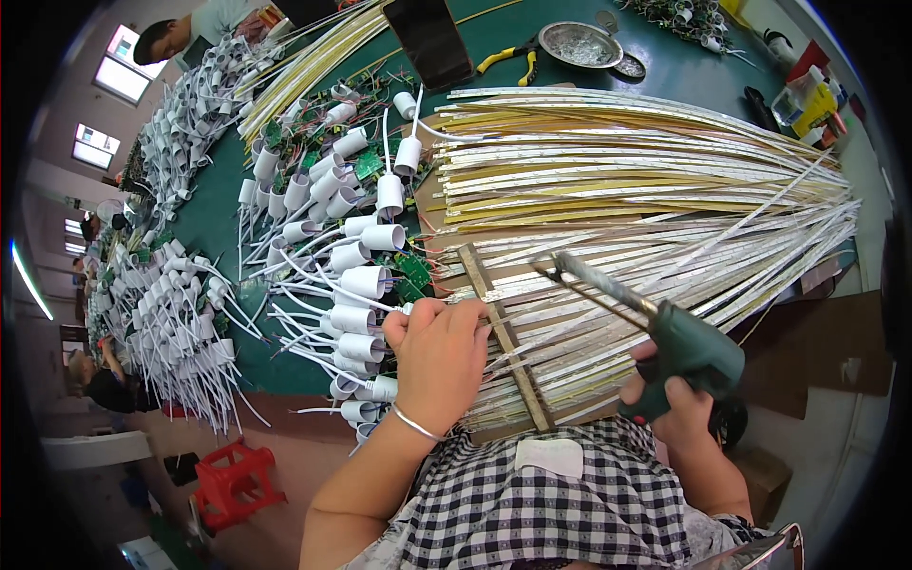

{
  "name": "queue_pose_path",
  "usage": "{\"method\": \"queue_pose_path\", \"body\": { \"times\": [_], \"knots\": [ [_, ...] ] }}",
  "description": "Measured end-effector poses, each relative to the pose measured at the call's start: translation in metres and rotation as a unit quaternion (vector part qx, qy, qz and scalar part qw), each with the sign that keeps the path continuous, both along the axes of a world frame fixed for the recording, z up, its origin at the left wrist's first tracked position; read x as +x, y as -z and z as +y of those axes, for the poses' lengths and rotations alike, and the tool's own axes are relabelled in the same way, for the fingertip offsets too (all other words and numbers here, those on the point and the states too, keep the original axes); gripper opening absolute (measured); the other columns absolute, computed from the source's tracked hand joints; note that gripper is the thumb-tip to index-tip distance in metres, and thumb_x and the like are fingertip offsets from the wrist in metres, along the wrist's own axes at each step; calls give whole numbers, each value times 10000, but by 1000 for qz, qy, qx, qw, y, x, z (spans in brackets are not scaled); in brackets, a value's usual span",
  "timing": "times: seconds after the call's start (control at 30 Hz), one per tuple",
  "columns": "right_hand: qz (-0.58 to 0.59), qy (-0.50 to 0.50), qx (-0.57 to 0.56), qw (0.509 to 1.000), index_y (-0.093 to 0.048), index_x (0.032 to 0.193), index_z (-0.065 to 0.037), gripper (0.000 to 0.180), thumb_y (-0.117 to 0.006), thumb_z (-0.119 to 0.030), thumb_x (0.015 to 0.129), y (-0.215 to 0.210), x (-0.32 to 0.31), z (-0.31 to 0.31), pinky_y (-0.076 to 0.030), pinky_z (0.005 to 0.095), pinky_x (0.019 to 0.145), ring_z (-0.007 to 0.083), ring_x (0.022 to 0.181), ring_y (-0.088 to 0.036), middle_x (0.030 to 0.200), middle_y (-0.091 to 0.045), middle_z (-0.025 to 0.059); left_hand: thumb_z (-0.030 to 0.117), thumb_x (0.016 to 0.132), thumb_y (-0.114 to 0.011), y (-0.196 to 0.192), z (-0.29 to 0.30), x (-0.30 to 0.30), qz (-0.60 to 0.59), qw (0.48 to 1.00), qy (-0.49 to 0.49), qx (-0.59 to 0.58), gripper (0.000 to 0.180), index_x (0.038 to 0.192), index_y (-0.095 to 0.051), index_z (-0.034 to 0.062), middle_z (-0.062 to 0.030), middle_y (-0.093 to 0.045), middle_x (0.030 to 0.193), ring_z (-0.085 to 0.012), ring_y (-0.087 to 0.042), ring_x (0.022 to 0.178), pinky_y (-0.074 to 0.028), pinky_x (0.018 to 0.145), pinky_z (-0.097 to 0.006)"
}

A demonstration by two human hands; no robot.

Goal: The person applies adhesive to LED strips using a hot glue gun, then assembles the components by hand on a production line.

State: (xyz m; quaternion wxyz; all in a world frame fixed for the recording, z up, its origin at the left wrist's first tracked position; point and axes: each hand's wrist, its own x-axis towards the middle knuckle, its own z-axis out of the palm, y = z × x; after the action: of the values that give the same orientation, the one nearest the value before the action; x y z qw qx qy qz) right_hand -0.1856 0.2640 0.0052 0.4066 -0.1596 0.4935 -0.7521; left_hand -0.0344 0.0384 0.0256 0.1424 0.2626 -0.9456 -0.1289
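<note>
So the right hand (686, 404) is wrapped tight around the grip of a green soldering gun (665, 332), index finger curled over the front of the handle, and the long metal tip points up and to the left, ending right over the fanned-out LED strips (646, 190). The left hand (439, 356) is closed into a loose fist with the fingertips pinching down at the near ends of those strips, right beside the wooden bar (503, 332) that lies across them; whatever small bit it's pinching is hidden under the fingers, so I can't tell exactly what's in there. There's a thin silver bangle (416, 424) on that wrist. The strips themselves are a huge sheaf of yellow and white ones spread like a fan from the person's lap out to the right across the green table (494, 28). Just left of the left hand is a heap of white plastic tube housings (366, 280) with white wires and little green circuit boards (414, 271) mixed in. Further back on the table there's a pair of yellow-handled pliers (508, 59), a round metal dish (579, 43) and a dark flat board (427, 38). A red plastic stool (236, 483) sits on the floor at lower left, and another person (176, 36) is leaning over the far end of the table.
</note>
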Motion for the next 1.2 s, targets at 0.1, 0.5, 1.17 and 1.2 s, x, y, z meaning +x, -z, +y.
{"method": "queue_pose_path", "body": {
  "times": [0.1, 0.5, 1.17, 1.2],
  "knots": [
    [-60, 11, -45, 997, -347, 1365, -21, 654, -641, -244, 824, 0, 5, -31, -558, 390, 781, 255, 813, -643, 1197, -530, 183, 129, 758, -677, 4, 4, -2, -3, 999, -9, 37, 184, 920, -597, 157, 41, -613, 784, -180, -522, 842, -257, 795, -401],
    [-63, -14, -152, 986, -286, 1406, -107, 662, -599, -283, 850, 18, 34, -104, -402, 573, 1009, 315, 1299, -382, 1374, -396, 151, 163, 763, -679, 13, 2, 4, 12, 998, 3, 54, 160, 882, -574, 144, 34, -587, 789, -184, -549, 847, -285, 816, -407],
    [-55, 14, -174, 983, -314, 1386, -98, 574, -545, -217, 875, 19, 38, -109, -392, 590, 1009, 283, 1278, -402, 1374, -393, 95, 209, 748, -702, -8, -228, -58, -148, 981, 15, -127, 343, 1074, -597, 186, -18, -692, 894, -291, -608, 801, -340, 867, -406],
    [-57, 13, -176, 983, -314, 1386, -98, 574, -545, -217, 875, 19, 38, -108, -392, 590, 1009, 283, 1278, -402, 1374, -393, 95, 218, 735, -718, -14, -232, -53, -108, 991, 2, -84, 358, 1071, -601, 185, -44, -683, 901, -276, -611, 852, -341, 867, -408]
  ]
}}
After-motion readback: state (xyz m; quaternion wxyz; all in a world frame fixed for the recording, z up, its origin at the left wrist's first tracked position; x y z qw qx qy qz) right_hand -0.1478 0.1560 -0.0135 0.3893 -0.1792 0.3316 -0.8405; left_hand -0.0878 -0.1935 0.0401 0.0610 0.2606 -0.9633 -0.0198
